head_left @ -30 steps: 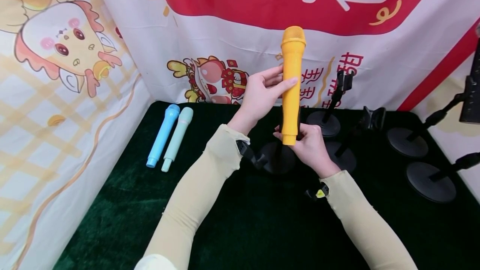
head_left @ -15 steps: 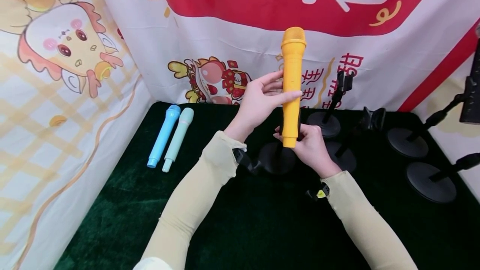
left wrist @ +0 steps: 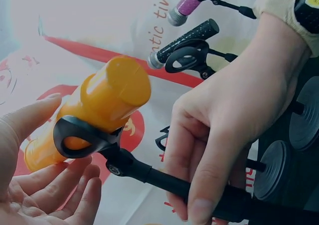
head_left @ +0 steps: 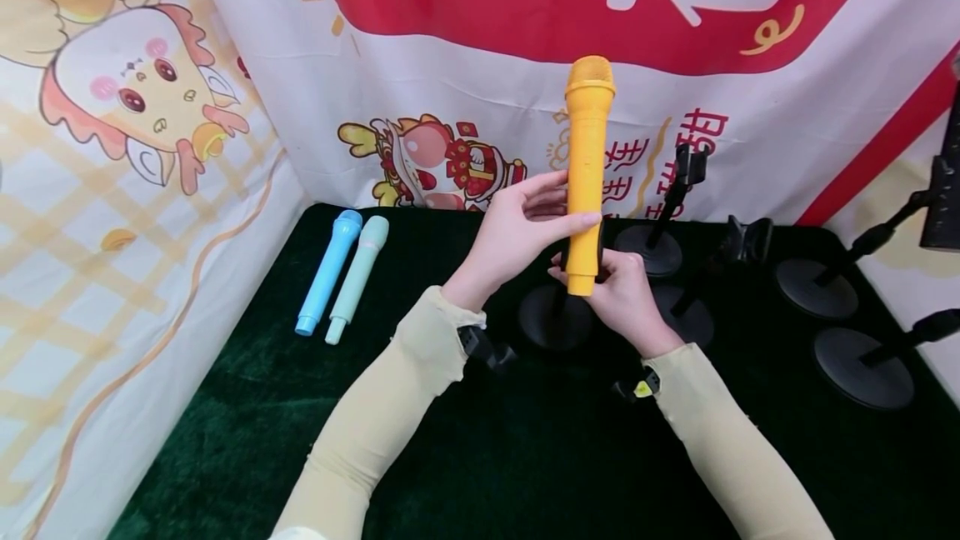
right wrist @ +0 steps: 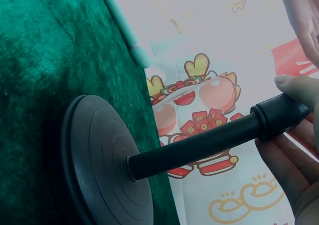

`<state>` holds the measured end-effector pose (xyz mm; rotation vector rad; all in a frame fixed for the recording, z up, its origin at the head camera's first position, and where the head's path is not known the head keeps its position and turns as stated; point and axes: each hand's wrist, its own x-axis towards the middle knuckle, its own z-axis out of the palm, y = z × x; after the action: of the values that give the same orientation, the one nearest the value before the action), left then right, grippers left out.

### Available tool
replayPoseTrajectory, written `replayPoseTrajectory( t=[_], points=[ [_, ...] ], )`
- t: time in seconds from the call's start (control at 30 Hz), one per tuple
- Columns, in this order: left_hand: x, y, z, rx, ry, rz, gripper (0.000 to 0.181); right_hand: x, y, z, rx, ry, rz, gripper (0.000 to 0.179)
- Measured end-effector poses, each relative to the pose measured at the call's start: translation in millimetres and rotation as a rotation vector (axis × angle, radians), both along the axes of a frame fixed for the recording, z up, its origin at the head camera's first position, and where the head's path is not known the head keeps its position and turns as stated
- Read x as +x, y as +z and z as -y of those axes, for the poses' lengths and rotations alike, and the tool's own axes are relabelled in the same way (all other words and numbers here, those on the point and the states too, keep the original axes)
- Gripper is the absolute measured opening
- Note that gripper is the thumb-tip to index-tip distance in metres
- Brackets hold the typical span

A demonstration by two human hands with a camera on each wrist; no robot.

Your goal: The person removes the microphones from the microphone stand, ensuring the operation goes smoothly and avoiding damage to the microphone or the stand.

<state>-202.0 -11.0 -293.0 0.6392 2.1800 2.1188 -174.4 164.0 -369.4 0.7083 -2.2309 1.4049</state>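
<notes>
A yellow microphone (head_left: 588,136) stands nearly upright in the head view, its mesh head at the top. In the left wrist view its lower part sits within the black clip (left wrist: 110,146) of a microphone stand. My left hand (head_left: 512,232) holds the microphone's lower half, thumb in front and fingers behind. Lower down, my right hand (head_left: 627,297) grips the collar of the stand's pole (right wrist: 199,147), as the right wrist view shows. The stand's round black base (head_left: 551,322) rests on the green cloth. From the head view, the microphone hides most of the clip.
Blue (head_left: 330,273) and pale green (head_left: 358,280) microphones lie side by side at the left of the green-covered table (head_left: 510,457). Several black stands occupy the right side; in the left wrist view, a black speckled microphone (left wrist: 192,41) and a purple one (left wrist: 188,4) sit in clips.
My left hand has slid down the yellow microphone toward its lower end. The microphone has hardly shifted, and my right hand stays at the stand's pole.
</notes>
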Motion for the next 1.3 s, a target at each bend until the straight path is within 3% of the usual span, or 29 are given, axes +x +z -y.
replayPoseTrajectory(
  t=[0.3,0.63,1.3],
  points=[
    [5.5,-6.5,-0.3,-0.052,-0.007,0.009,0.056,1.4,1.0,0.7,0.016,-0.021,-0.018,0.016],
    [7.6,-5.5,-5.2,-0.031,0.026,-0.038,0.052,0.8,-1.4,-0.8,0.012,-0.021,-0.026,0.016],
    [0.8,-4.6,-8.7,0.008,-0.002,-0.053,0.048,0.4,-1.2,-0.3,0.021,-0.041,-0.061,0.018]
  ],
)
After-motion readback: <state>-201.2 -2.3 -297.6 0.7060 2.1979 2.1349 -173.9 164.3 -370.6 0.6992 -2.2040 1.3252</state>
